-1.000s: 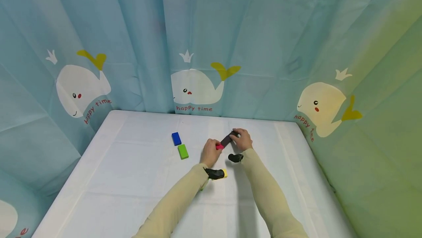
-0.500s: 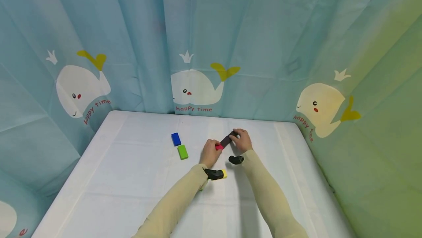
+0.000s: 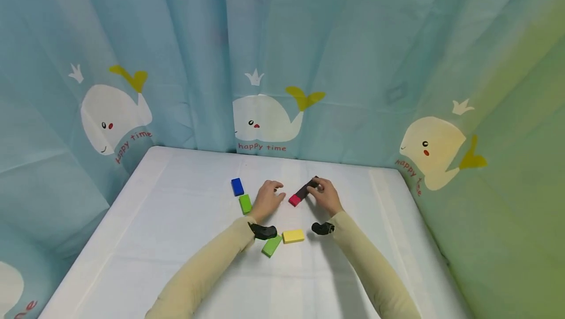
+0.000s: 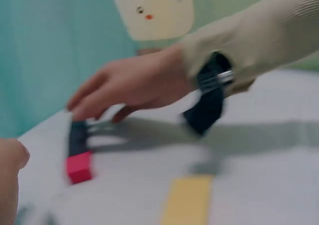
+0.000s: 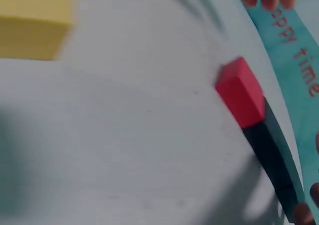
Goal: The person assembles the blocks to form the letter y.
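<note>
A row of blocks lies slantwise on the white table: a red block (image 3: 295, 200) at the near end, then a black stretch (image 3: 302, 192) with a seam that looks like two black blocks end to end. My right hand (image 3: 327, 197) pinches the far black block, thumb on the near side and fingers over the far end. In the right wrist view, the red block (image 5: 241, 92) touches the black one (image 5: 271, 153). My left hand (image 3: 267, 200) is left of the row, fingers loosely bent, holding nothing. Its thumb edge (image 4: 12, 158) shows in the left wrist view.
A blue block (image 3: 237, 187) and a green block (image 3: 245, 204) lie left of my left hand. Nearer me are a yellow block (image 3: 293, 236) and another green block (image 3: 271, 246), partly under the left wrist camera. A whale-print curtain (image 3: 353, 127) hangs behind the table.
My left hand has let go of the red block and moved left, away from the row. The near yellow and green blocks have come into fuller view. My right hand stays at the black block.
</note>
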